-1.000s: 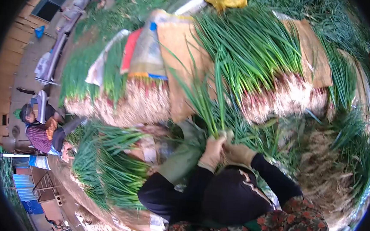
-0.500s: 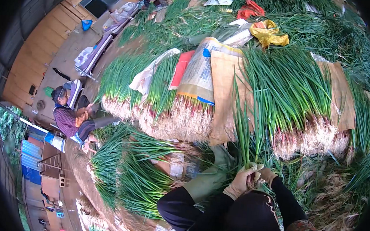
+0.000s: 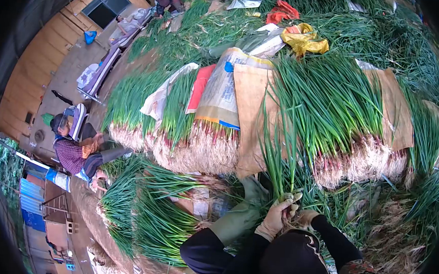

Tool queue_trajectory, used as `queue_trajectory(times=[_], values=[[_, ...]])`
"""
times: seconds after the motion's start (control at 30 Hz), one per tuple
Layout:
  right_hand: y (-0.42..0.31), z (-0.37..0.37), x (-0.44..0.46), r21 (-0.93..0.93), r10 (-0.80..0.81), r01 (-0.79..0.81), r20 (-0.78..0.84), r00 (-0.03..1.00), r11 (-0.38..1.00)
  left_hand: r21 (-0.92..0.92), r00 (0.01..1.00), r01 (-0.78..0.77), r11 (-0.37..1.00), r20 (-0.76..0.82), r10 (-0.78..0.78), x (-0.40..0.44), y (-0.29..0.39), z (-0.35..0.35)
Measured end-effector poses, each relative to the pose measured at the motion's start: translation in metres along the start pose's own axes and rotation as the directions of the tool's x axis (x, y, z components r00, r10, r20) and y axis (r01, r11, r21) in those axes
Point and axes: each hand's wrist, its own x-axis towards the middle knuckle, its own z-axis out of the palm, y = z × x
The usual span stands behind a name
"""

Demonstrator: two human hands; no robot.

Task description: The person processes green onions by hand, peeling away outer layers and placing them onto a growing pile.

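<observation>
My left hand (image 3: 275,217), in a pale glove, is closed round the lower stems of a few green onions (image 3: 279,166), whose leaves point up and away. Close beside it on the right, my right hand (image 3: 306,219), also gloved, is near the root end; its fingers are partly hidden and what they hold cannot be made out. Beyond my hands lies a row of green onions (image 3: 333,109) with reddish stems and pale roots, next to a brown sheet (image 3: 251,114).
A seated person (image 3: 73,147) is at the left, and others are at the far top. Another onion pile (image 3: 165,225) lies left of my arms. Loose roots (image 3: 395,241) lie at the right. A yellow bag (image 3: 305,39) rests on the greens beyond.
The camera view has shifted, so the whole scene sits lower and further right than a second ago. My hands stay close together at the base of the onions.
</observation>
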Motion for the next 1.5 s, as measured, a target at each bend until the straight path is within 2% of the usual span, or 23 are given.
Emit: queue_trajectory(times=[0.07, 0.13, 0.2, 0.23, 0.27, 0.3, 0.37, 0.4, 0.43, 0.47, 0.5, 0.57, 0.67, 0.7, 0.73, 0.83, 1.0, 1.07, 1.17, 1.23, 1.27, 1.4, 1.5], values=[[0.003, -0.006, -0.014, 0.022, -0.022, 0.027, -0.198, 0.980, 0.999, 0.045, 0.999, -0.016, 0.999, -0.049, 0.018, 0.000, 0.001, 0.000], [-0.065, -0.051, -0.067, 0.535, 0.223, 0.075, -0.470, 0.854, 0.842, 0.172, 0.990, 0.031, 0.985, -0.137, -0.007, 0.010, -0.013, -0.018], [-0.108, -0.070, -0.089, 0.581, -0.008, 0.307, -0.459, 0.889, 0.754, 0.254, 0.986, 0.066, 0.965, -0.167, -0.024, 0.017, -0.028, -0.019], [-0.119, -0.066, -0.083, 0.564, 0.023, 0.225, -0.398, 0.917, 0.794, 0.332, 0.988, 0.051, 0.942, -0.156, 0.002, 0.012, -0.029, -0.009], [-0.095, -0.059, -0.062, -0.309, -0.434, 0.319, -0.450, 0.781, 0.896, 0.354, 0.994, 0.033, 0.935, -0.110, 0.006, 0.004, -0.022, 0.005], [-0.116, -0.056, -0.070, -0.163, -0.207, 0.136, -0.593, 0.778, 0.977, 0.453, 0.981, 0.053, 0.890, -0.189, 0.037, 0.003, -0.021, 0.005], [-0.134, -0.062, -0.087, -0.156, -0.223, 0.164, -0.533, 0.816, 0.974, 0.553, 0.978, -0.024, 0.833, -0.161, 0.135, 0.004, -0.020, -0.004], [-0.127, -0.056, -0.087, -0.130, -0.334, 0.318, -0.566, 0.754, 0.939, 0.755, 0.927, -0.198, 0.626, -0.062, 0.369, 0.019, -0.033, -0.041], [-0.125, -0.049, -0.089, -0.015, -0.326, 0.370, -0.506, 0.798, 0.929, 0.958, 0.795, -0.245, 0.151, 0.110, 0.597, 0.019, -0.028, -0.050], [-0.130, -0.054, -0.106, 0.123, -0.247, 0.324, -0.418, 0.874, 0.938, 0.788, 0.862, -0.271, 0.553, -0.058, 0.504, 0.010, -0.009, -0.037], [-0.137, -0.061, -0.121, 0.251, -0.185, 0.268, -0.313, 0.932, 0.930, 0.629, 0.840, -0.321, 0.708, -0.156, 0.520, 0.006, 0.006, -0.030], [-0.092, -0.063, -0.109, 0.519, -0.113, 0.166, -0.132, 0.985, 0.838, 0.612, 0.777, -0.401, 0.682, -0.166, 0.607, 0.009, 0.023, -0.055], [-0.070, -0.108, -0.093, -0.130, 0.100, -0.163, -0.391, 0.915, 0.978, 0.281, 0.876, -0.337, 0.899, -0.256, 0.409, 0.012, 0.034, -0.040], [-0.053, -0.120, -0.068, 0.220, 0.190, -0.079, -0.545, 0.816, 0.972, 0.162, 0.923, -0.261, 0.952, -0.247, 0.295, 0.014, 0.030, -0.038], [-0.036, -0.127, -0.047, 0.085, 0.102, -0.058, -0.750, 0.654, 0.995, 0.041, 0.957, -0.178, 0.983, -0.223, 0.183, 0.017, 0.027, -0.035], [-0.048, -0.139, -0.020, 0.001, 0.317, -0.394, -0.597, 0.737, 0.919, 0.070, 0.992, 0.027, 0.997, -0.126, -0.018, 0.018, 0.017, -0.016], [-0.067, -0.089, -0.013, -0.028, -0.013, -0.010, -0.702, 0.712, 1.000, 0.173, 0.937, -0.083, 0.981, -0.322, 0.137, 0.030, 0.007, 0.008], [-0.115, -0.069, -0.058, -0.207, -0.104, -0.006, -0.513, 0.852, 0.978, 0.303, 0.951, -0.107, 0.947, -0.245, 0.186, 0.047, -0.004, -0.026], [-0.120, -0.054, -0.078, -0.083, -0.194, 0.176, -0.439, 0.877, 0.981, 0.367, 0.930, -0.123, 0.922, -0.281, 0.236, 0.049, -0.009, -0.021], [-0.049, -0.050, -0.028, -0.501, -0.599, 0.342, -0.562, 0.570, 0.795, 0.366, 0.894, -0.144, 0.919, -0.351, 0.280, 0.044, -0.013, -0.022], [-0.085, -0.079, -0.062, 0.248, 0.093, 0.052, -0.539, 0.837, 0.967, 0.416, 0.871, -0.172, 0.893, -0.360, 0.336, 0.044, -0.014, -0.023], [-0.104, -0.089, -0.031, 0.666, -0.016, 0.289, -0.384, 0.923, 0.688, 0.447, 0.922, -0.097, 0.889, -0.295, 0.250, 0.039, -0.023, -0.031], [-0.125, -0.079, -0.024, 0.202, -0.081, 0.268, -0.636, 0.767, 0.942, 0.430, 0.904, -0.115, 0.895, -0.329, 0.274, 0.036, -0.019, -0.036]])
